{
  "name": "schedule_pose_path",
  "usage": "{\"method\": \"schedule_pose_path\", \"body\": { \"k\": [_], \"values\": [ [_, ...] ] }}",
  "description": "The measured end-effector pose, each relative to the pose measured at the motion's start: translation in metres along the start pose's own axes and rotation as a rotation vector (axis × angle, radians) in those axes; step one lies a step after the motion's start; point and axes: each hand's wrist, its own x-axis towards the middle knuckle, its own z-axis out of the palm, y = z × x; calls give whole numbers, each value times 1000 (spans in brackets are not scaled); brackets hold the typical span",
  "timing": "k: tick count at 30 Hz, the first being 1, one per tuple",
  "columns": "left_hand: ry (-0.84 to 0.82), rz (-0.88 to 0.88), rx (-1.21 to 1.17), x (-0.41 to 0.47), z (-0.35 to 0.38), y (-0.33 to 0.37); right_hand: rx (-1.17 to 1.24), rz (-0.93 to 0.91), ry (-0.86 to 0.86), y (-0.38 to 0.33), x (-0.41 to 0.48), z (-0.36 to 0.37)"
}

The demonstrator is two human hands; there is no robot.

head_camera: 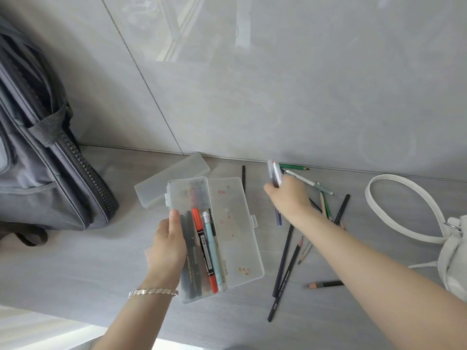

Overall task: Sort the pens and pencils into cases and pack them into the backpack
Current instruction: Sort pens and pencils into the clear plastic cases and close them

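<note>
The open clear case (235,236) lies at the middle of the surface (101,261), its lid folded out towards three o'clock. In its tray several pens are already laid side by side: dark pens (190,251), an orange marker (202,246) and a pale blue pen (212,251). The tray's nine-o'clock edge is gripped by the left hand (168,245), thumb over the rim.

At two o'clock of the case, the right hand (286,195) is raised over the loose pile with its fingers curled round a blurred pen-like item (274,174); what it is exactly cannot be told. Beneath and beyond it, at three to four o'clock, the loose pencils (285,258) are scattered, some crossing, with a green pencil (294,167) against the wall and a purple pen (278,217) just below the hand.

A second, frosted case (171,176) is seen closed at eleven o'clock, touching the open one. The backpack (38,152) stands at nine o'clock, well apart; a white bag (452,248) sits at three o'clock.

The task is judged to be partly done: pens are being gathered, while the pencils are unsorted, the frosted case appears unused, and nothing is seen packed.
</note>
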Motion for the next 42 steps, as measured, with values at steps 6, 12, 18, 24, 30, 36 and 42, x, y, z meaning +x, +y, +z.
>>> {"method": "schedule_pose_path", "body": {
  "k": [6, 12, 18, 24, 30, 36, 42],
  "values": [
    [-94, -24, -65, -24, 19, 13, 373, -183, -65, -34, -63, -29],
    [-217, -24, -122, -43, 34, 20, 126, -327, -188, -28, -124, 3],
    [-227, -20, -118, -51, 38, 24, 267, -265, -49, -8, -136, -1],
    [-243, -37, -87, -61, 40, 20, 714, -137, -97, -10, -127, -13],
    [-283, -24, -119, -69, 42, 23, 673, -181, -179, -18, -140, 6],
    [-263, 34, -101, -70, 40, 27, 123, -505, -32, -4, -137, 9],
    [-310, 77, -116, -72, 40, 29, -69, -641, -31, 3, -119, 5]
  ]
}}
